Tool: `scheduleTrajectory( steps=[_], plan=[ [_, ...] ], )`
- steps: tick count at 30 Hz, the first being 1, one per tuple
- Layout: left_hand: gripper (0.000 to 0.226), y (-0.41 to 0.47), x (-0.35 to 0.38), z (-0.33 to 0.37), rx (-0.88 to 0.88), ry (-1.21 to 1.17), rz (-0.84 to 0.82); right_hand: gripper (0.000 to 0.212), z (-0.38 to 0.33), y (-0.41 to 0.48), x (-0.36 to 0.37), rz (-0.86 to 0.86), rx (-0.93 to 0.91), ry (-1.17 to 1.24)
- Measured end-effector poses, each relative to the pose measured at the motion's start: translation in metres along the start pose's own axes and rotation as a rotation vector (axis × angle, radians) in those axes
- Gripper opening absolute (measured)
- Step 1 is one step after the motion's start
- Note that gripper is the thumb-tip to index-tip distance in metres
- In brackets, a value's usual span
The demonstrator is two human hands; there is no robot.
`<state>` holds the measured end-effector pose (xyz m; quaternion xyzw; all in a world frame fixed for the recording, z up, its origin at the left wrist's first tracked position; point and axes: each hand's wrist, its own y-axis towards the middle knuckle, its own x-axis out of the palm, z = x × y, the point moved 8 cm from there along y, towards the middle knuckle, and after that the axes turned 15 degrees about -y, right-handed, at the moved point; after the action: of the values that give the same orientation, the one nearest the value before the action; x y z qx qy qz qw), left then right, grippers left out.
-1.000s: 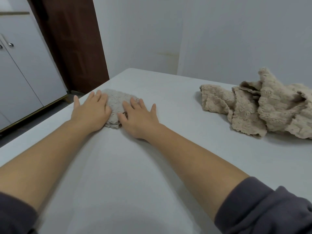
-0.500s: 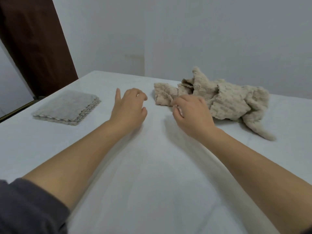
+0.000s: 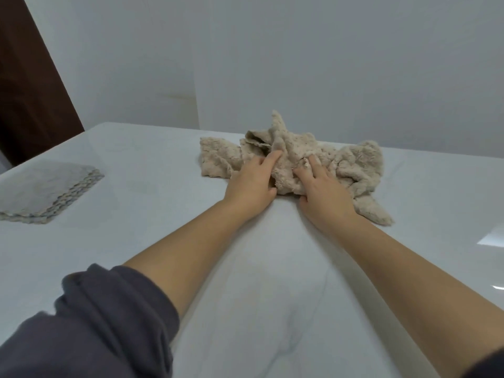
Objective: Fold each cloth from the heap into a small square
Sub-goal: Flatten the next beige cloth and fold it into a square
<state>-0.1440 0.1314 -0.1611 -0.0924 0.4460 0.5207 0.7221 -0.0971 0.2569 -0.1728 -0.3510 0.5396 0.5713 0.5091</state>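
Note:
A crumpled heap of beige cloths (image 3: pixel 357 162) lies on the white table (image 3: pixel 131 241), far middle right. Both of my hands are at its near edge. My left hand (image 3: pixel 252 182) has fingers on top of a cloth fold and its thumb against the fold's edge, pinching it. My right hand (image 3: pixel 326 193) digs curled fingers into the same cloth just to the right, thumb at the cloth's lower edge. A folded grey stack of square cloths (image 3: pixel 46 190) rests flat at the table's left.
A pale wall stands right behind the table's far edge. A dark brown door (image 3: pixel 30 85) shows at the upper left. My dark grey sleeve (image 3: pixel 90 323) fills the lower left corner.
Both hands left the folded grey stack, crossed the table to the right and now grip the beige heap. My view swung right with them.

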Motion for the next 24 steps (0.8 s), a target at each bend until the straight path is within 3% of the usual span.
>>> scheduleTrajectory(
  steps=[6, 13, 17, 22, 24],
  plan=[
    [0.018, 0.006, -0.01, 0.005, 0.087, 0.011, 0.194, 0.047, 0.005, 0.0, -0.009, 0.078, -0.01, 0.103],
    [0.014, -0.02, -0.066, 0.038, 0.325, -0.079, 0.405, 0.042, 0.016, -0.021, -0.05, 0.266, 0.066, 0.165],
    [0.009, -0.046, -0.103, 0.063, 0.395, -0.192, 0.412, 0.037, 0.027, -0.037, -0.08, 0.32, 0.13, 0.252],
    [0.008, -0.075, -0.141, 0.09, 0.385, -0.358, 0.403, 0.048, -0.002, -0.063, -0.114, 0.244, -0.105, 0.452],
    [0.015, -0.087, -0.152, 0.103, 0.403, -0.347, 0.38, 0.033, -0.016, -0.076, -0.127, 0.203, -0.171, 0.63]
  ],
)
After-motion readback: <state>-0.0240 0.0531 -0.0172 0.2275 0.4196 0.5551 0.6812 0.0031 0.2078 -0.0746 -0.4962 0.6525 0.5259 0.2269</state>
